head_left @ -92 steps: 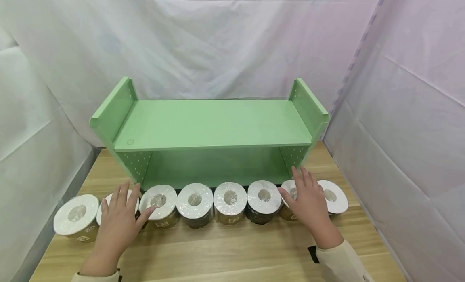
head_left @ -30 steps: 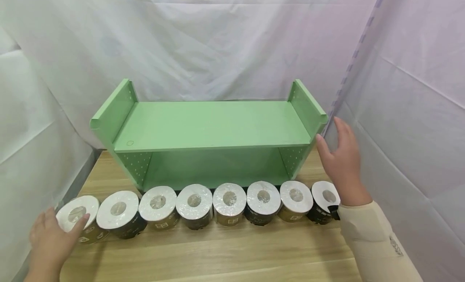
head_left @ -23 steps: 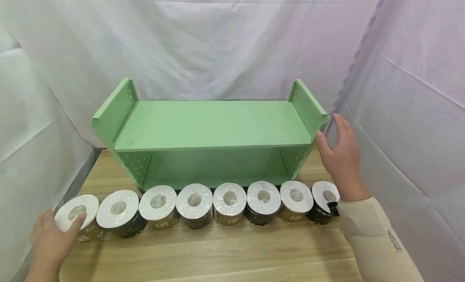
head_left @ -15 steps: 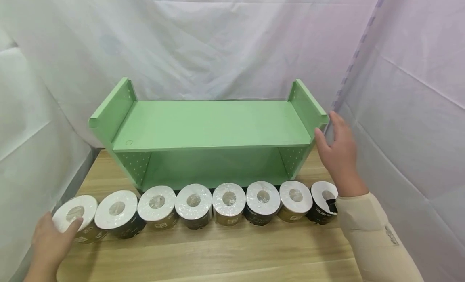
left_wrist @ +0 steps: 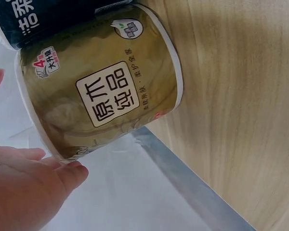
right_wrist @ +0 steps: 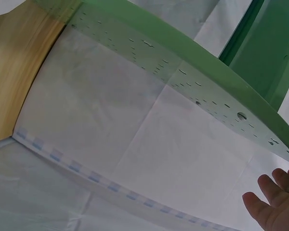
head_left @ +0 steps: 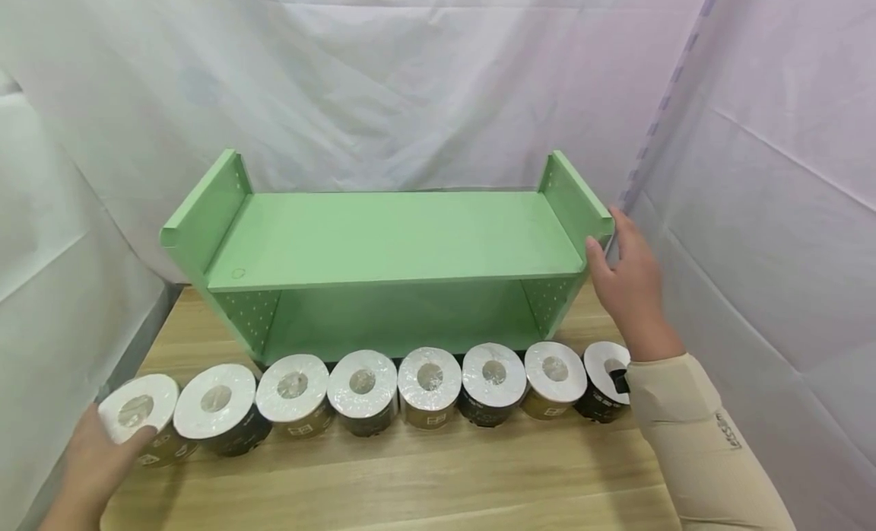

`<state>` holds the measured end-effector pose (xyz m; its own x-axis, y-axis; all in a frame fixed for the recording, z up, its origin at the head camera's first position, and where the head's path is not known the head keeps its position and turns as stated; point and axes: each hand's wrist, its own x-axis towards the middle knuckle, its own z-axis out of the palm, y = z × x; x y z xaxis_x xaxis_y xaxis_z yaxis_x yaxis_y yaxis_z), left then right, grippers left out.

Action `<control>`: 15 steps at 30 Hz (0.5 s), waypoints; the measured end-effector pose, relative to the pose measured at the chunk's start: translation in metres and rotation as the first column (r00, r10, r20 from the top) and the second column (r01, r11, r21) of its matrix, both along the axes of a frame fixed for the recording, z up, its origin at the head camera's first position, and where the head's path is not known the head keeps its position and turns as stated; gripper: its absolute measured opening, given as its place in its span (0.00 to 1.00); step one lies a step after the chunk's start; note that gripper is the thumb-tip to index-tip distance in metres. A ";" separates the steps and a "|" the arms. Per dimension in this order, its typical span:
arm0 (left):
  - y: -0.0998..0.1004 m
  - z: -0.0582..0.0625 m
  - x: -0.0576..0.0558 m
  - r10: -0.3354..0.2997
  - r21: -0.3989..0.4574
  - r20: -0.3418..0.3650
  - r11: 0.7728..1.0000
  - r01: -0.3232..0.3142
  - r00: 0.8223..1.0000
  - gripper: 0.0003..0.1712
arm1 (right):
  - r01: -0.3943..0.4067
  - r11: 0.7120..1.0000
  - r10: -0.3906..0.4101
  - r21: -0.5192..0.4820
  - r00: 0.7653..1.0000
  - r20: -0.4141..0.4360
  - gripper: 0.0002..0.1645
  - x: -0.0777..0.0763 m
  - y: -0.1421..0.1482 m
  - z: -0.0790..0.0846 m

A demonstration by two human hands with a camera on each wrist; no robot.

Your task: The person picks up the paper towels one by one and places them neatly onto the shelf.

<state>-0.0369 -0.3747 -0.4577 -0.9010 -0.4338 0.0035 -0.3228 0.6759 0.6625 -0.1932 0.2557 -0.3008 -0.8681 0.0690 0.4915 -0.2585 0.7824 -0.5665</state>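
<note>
Several wrapped paper rolls (head_left: 430, 375) stand in a row on the wooden table (head_left: 424, 478), in front of a green two-level shelf (head_left: 397, 238). My left hand (head_left: 109, 455) lies at the outer side of the leftmost roll (head_left: 133, 413), its fingers relaxed. In the left wrist view its fingertips (left_wrist: 72, 173) touch the rim of this gold-wrapped roll (left_wrist: 106, 91). My right hand (head_left: 626, 276) is raised beside the shelf's right side panel (head_left: 571, 192), fingers straight, thumb near the panel's front edge. The right wrist view shows the fingers (right_wrist: 274, 202) close to the perforated panel (right_wrist: 183, 72) and holding nothing.
White cloth walls (head_left: 766, 211) close in the table on the left, back and right, tight against the shelf's right side. The rightmost roll (head_left: 602, 367) sits just under my right forearm. A black-wrapped roll (left_wrist: 48, 19) adjoins the gold one.
Both hands left the rolls near the ends of the row. The left went to the leftmost roll's outer side. The right rose beside the shelf's right panel and has edged closer over the last second.
</note>
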 end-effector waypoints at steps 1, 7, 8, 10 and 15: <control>0.000 -0.001 0.000 -0.007 -0.011 -0.021 1.000 0.006 1.000 0.46 | 0.001 1.000 -0.001 -0.004 1.000 0.007 0.36 0.000 0.000 0.000; 0.001 -0.007 0.001 -0.021 -0.045 -0.076 0.999 0.018 0.997 0.47 | 0.008 1.000 -0.008 -0.013 1.000 0.023 0.36 -0.003 -0.001 0.003; 0.001 -0.007 0.001 -0.022 -0.042 -0.079 0.999 0.019 0.997 0.47 | 0.009 1.000 -0.009 -0.013 1.000 0.022 0.36 -0.004 -0.001 0.003; 0.002 -0.008 0.001 -0.019 -0.046 -0.079 0.999 0.016 0.997 0.47 | 0.006 1.000 -0.006 -0.011 1.000 0.023 0.36 -0.005 -0.002 0.005; 0.004 -0.011 0.000 -0.020 -0.053 -0.090 0.998 0.015 0.996 0.48 | -0.001 1.000 0.001 -0.005 1.000 0.016 0.35 -0.009 -0.002 0.008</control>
<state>-0.0365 -0.3710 -0.4685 -0.9033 -0.4151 0.1081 -0.2508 0.7155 0.6521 -0.2022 0.2540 -0.2932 -0.8761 0.0707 0.4768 -0.2498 0.7795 -0.5745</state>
